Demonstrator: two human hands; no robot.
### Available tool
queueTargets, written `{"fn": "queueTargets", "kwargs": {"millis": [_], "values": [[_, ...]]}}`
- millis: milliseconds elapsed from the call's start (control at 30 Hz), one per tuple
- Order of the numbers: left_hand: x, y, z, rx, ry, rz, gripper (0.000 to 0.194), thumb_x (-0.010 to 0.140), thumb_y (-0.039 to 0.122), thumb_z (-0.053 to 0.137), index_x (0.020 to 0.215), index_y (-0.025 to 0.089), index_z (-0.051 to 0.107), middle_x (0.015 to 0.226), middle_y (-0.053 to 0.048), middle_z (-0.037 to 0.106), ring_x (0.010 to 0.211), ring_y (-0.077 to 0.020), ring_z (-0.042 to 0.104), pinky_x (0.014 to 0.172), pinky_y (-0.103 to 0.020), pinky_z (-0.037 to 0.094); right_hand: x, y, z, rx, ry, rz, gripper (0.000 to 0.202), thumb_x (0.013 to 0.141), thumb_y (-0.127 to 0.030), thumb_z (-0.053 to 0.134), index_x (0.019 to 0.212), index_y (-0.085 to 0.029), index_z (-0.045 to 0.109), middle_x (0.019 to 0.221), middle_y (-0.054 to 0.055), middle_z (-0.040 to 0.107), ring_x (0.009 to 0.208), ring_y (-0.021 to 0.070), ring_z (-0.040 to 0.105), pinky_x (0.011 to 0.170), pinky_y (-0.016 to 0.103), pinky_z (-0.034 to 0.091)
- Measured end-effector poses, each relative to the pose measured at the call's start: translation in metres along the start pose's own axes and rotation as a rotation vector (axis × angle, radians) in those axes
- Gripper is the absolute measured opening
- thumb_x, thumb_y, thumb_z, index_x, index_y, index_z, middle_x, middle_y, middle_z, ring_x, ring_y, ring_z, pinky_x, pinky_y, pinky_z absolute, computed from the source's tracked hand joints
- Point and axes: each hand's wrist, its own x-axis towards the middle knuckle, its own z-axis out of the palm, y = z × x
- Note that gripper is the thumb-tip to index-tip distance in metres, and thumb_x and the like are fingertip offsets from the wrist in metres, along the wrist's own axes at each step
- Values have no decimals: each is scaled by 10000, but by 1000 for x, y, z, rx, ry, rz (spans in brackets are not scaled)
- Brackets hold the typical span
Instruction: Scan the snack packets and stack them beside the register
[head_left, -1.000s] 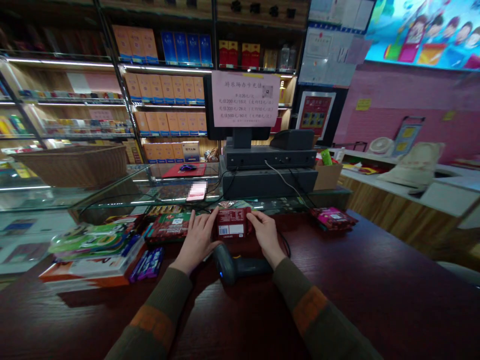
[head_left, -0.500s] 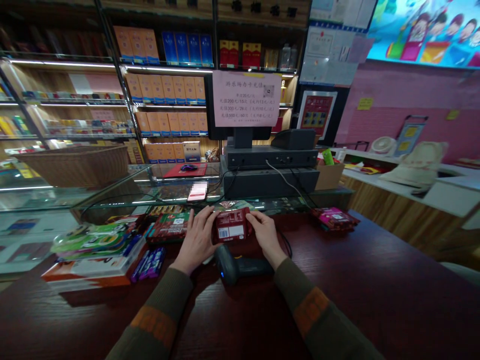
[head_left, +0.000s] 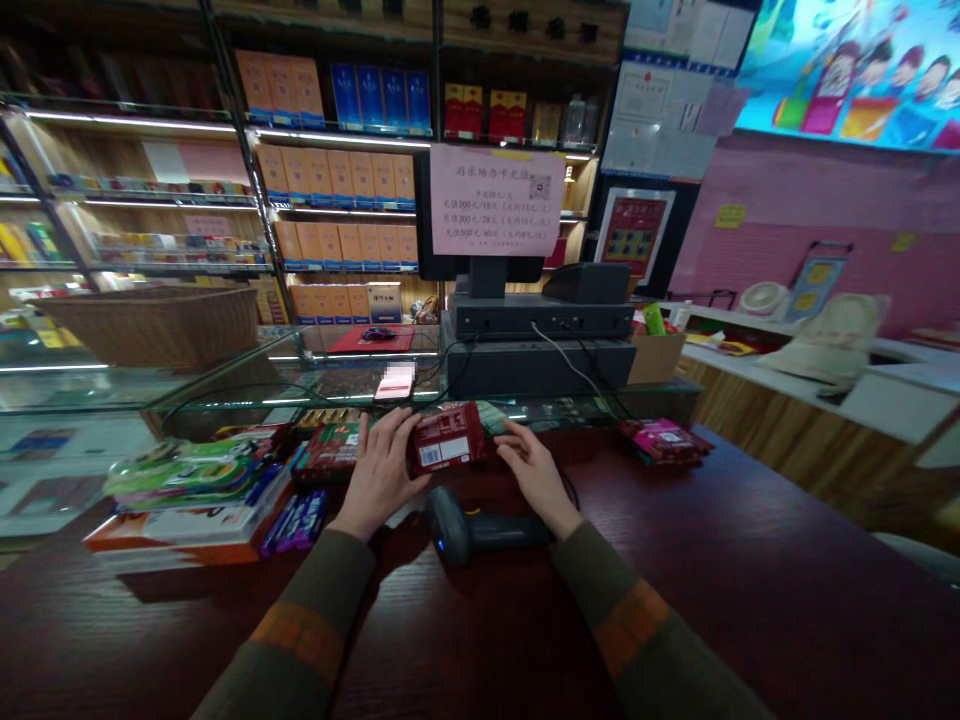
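Observation:
A dark red snack packet [head_left: 447, 437] with a white label and a barcode faces me, tilted, near the far edge of the table. My left hand [head_left: 381, 468] grips its left edge, thumb toward me and fingers behind. My right hand [head_left: 534, 475] is off the packet to its right, fingers loosely bent and apart, with nothing in them. Between my wrists lies a black barcode scanner [head_left: 480, 530] with a blue light on its head. Left of my left hand is a pile of green and red packets [head_left: 330, 446], partly hidden by that hand.
Bagged green goods [head_left: 187, 475] lie on an orange-and-white box [head_left: 172, 540] at left, beside purple wrapped bars [head_left: 296, 522]. Pink and red packets [head_left: 666, 442] rest at right. Behind stand a glass counter [head_left: 247, 388], a phone [head_left: 395, 381] and a cash register [head_left: 540, 345].
My right hand has let go of the packet's right edge and drawn slightly right. The packet has shifted left and tilted with my left hand.

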Motion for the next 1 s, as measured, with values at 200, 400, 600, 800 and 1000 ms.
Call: {"fn": "queueTargets", "kwargs": {"millis": [200,400,600,800,1000], "values": [[-3,-6,-2,44,18,-12,794,776,332,740,1464,204,365,1446,-175,495,1403,-358,422,1233,-647,132,-12,-8,-22,-176,-120,-38,420,895,-393,588,1274,-219,635,1077,72,755,1014,217,697,940,383,506],[-6,-12,-6,67,22,-27,801,770,346,761,1455,193,375,1444,-179,484,1404,-350,416,1237,-642,122,-44,-34,-37,-508,-496,-201,578,856,-469,705,1392,-309,562,1222,53,717,1178,265,609,1048,437,392],[-8,-16,-9,84,20,-68,802,753,312,772,1452,208,393,1463,-174,467,1409,-348,411,1240,-637,119,-62,-42,-27,-750,-703,-316,819,768,-454,798,1479,-249,448,1359,108,626,1203,295,571,1021,428,371],[-8,-13,-8,73,6,-62,799,744,293,762,1454,208,405,1398,-155,537,1373,-342,457,1244,-634,104,-65,-38,-18,-850,-671,-370,591,844,-350,700,1392,-212,526,1293,109,655,1137,273,594,975,403,369],[-8,-12,-7,76,9,-59,758,770,299,733,1455,207,422,1394,-149,545,1380,-339,452,1249,-630,101,-61,-37,-25,-841,-644,-403,475,834,-320,702,1281,-205,592,1208,92,692,1077,257,609,939,389,368]]}}
